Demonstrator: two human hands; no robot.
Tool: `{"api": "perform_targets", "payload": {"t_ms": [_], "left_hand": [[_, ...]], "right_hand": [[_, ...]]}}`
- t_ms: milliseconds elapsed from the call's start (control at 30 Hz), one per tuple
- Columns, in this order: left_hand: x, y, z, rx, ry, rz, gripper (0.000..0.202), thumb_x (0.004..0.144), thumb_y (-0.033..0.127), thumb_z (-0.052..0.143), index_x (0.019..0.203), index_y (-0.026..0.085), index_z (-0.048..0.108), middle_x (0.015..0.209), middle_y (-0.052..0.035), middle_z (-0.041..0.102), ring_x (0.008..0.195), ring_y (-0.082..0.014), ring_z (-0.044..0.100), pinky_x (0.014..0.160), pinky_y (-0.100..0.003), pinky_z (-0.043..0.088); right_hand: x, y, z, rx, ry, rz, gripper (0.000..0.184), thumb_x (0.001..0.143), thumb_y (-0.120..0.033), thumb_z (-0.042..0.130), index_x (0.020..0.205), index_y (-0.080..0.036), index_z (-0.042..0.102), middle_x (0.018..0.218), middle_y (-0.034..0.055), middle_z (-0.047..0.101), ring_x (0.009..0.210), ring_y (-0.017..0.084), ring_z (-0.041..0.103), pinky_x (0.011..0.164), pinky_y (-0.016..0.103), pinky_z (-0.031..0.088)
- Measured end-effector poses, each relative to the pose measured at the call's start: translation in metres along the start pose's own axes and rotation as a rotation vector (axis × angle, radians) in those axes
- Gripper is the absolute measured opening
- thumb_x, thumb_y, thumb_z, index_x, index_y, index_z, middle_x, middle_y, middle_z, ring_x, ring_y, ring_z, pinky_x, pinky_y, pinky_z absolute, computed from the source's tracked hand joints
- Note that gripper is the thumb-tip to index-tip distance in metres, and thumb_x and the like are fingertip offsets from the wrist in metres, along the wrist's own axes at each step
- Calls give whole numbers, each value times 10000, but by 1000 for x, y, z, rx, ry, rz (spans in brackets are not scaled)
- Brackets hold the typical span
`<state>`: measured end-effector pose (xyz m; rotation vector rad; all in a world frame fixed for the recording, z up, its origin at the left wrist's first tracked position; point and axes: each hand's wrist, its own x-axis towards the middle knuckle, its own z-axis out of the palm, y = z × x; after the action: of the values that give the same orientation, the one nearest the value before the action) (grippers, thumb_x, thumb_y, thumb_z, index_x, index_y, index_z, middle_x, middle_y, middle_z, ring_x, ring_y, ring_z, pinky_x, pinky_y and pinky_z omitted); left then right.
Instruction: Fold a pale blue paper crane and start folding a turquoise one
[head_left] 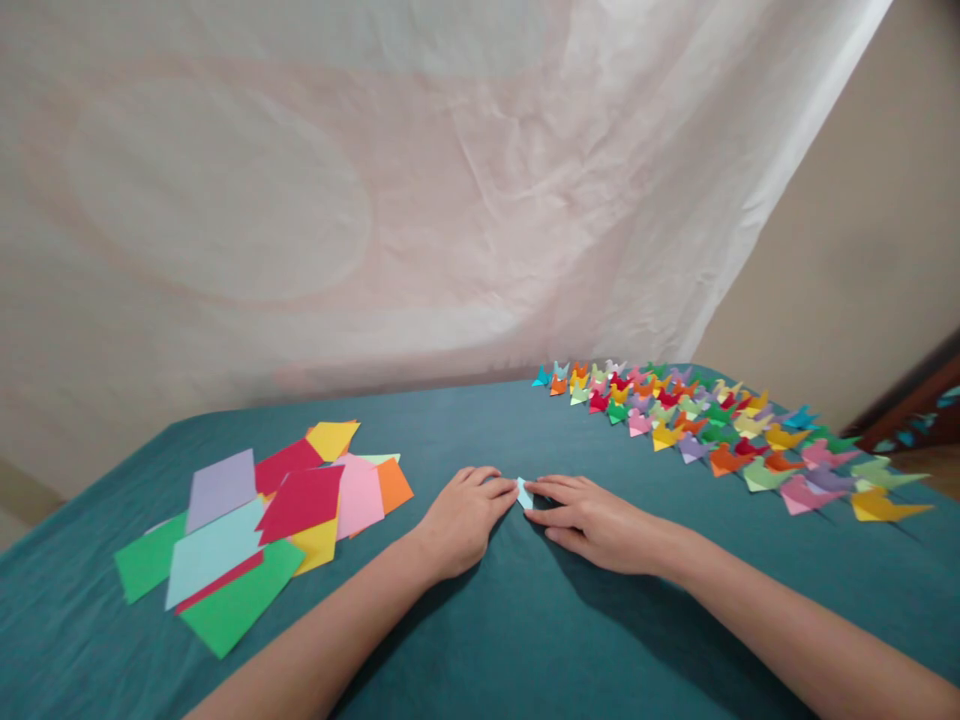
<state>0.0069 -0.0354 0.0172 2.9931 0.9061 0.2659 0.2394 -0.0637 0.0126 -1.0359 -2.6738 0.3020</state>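
Note:
A small folded piece of pale blue origami paper lies on the teal cloth in front of me, partly covered by fingertips. My left hand has its fingers close together and pinches the paper's left edge, the thumb side toward me. From the other side, my right hand grips the right edge, with its index and middle fingertips on the paper and the other fingers bent beneath. The underside of the paper and its folds beneath the fingers are hidden.
To the left, a loose spread of coloured paper squares overlaps on the table. Several rows of small folded paper birds stand along the right and back right. A pale curtain hangs behind the table's far edge.

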Motion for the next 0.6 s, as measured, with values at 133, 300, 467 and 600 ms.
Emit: {"api": "perform_targets", "payload": {"t_ms": [133,300,467,600], "left_hand": [[0,-1,1,-9,12,9,414,843,99,445,1245,182,497,1245,-59,557,1165,-229,429,981,-384,334],[-1,-5,4,-20,19,79,428,838,90,437,1254,175,493,1268,-69,546,1177,-229,434,999,-388,347],[-3,-7,4,-47,24,93,467,826,67,423,1275,182,474,1303,-63,523,1174,-225,450,999,-392,365],[-3,-6,3,-65,30,92,478,817,49,415,1273,179,477,1291,-67,535,1164,-222,461,985,-395,383]], "right_hand": [[0,1,-4,16,-32,-9,385,871,-221,507,1249,-286,544,1397,69,421,1271,258,388,1019,472,337],[-2,0,-10,68,-67,-46,374,869,-206,509,1224,-310,563,1432,53,362,1309,253,336,1031,475,317],[-4,2,-9,126,-24,-51,378,852,-174,515,1198,-312,583,1416,53,390,1305,253,343,1034,483,310],[-3,11,2,192,107,-2,390,846,-123,478,1197,-255,584,1274,74,556,1207,211,477,1003,419,377]]}}
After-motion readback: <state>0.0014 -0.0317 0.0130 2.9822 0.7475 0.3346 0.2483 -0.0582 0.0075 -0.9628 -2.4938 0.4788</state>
